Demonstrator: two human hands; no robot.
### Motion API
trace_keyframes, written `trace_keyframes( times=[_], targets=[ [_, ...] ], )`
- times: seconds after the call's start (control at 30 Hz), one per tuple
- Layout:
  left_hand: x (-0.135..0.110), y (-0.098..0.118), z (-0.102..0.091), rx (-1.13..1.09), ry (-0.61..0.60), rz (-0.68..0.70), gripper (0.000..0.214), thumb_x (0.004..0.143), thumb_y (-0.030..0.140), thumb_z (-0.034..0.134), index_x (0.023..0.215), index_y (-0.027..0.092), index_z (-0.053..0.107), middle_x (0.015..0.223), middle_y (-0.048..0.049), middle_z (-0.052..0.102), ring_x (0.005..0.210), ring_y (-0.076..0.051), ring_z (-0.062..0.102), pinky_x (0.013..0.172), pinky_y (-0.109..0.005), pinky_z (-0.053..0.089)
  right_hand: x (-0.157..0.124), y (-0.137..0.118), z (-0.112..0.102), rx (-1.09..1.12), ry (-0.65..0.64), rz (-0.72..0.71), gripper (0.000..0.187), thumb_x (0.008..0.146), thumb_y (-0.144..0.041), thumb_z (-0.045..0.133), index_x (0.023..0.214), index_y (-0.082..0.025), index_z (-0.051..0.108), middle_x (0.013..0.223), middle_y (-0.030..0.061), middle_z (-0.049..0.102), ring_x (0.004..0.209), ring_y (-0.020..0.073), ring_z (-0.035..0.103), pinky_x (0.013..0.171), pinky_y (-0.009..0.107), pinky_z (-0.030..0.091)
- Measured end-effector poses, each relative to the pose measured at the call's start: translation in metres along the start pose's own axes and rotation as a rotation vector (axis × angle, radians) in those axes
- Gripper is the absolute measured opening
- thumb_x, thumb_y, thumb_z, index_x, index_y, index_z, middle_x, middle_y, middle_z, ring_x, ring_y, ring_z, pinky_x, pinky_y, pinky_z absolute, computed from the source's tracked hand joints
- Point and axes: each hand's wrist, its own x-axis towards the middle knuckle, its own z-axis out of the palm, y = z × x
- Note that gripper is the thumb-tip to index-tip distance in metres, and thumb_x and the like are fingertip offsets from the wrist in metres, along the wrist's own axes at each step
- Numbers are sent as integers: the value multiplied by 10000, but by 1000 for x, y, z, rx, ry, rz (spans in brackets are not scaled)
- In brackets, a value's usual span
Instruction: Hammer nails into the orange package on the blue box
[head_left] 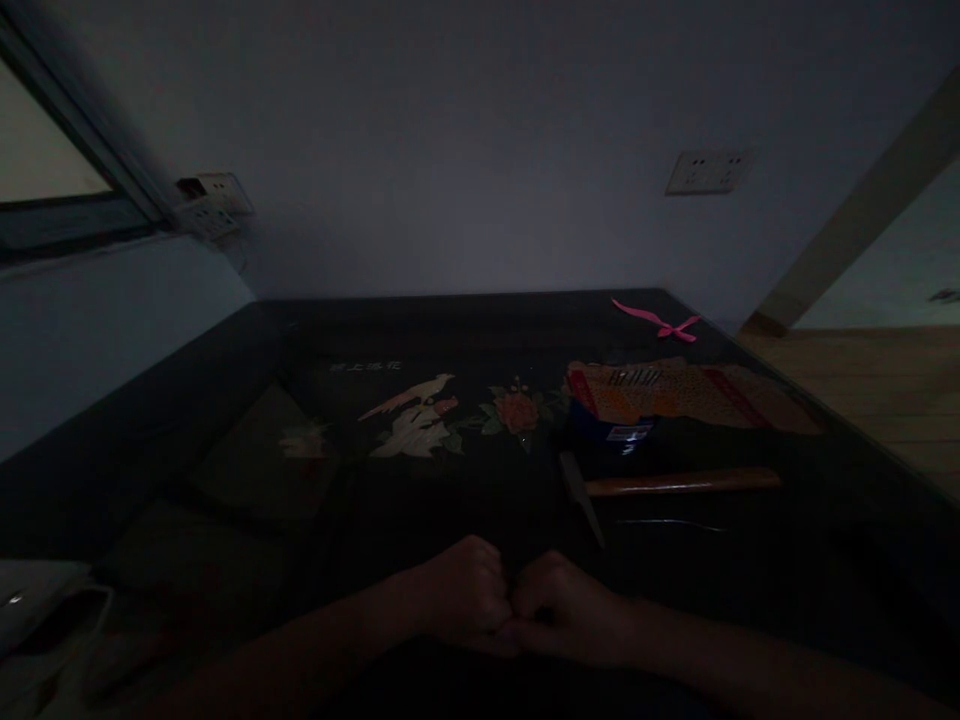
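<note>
My left hand is closed into a fist low in the middle of the view. Against it rests my right hand, also curled into a fist, the two meeting at the fingers. Nothing shows in either fist. Beyond my right hand a hammer lies on the dark tabletop, its wooden handle pointing right and its dark head at the left end. A thin metal wire or rod lies in front of the handle.
Behind the hammer sits a blue container, partly under an orange-red patterned sheet bearing several small dark, thin pieces. A pink ribbon lies farther back. A whitish object is at the lower left. Walls border the table's back and left.
</note>
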Motion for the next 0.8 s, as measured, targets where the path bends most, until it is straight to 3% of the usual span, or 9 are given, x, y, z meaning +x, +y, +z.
trace_keyframes(
  times=[0.8],
  targets=[
    [2,0,-3,-3,-14,-9,399,779,469,688,533,191,542,460,21,543,470,-127,502,492,-284,369,-1,2,2,17,26,-18,408,862,-257,589,496,-175,430,486,-86,346,412,56,344,436,206,242]
  ],
)
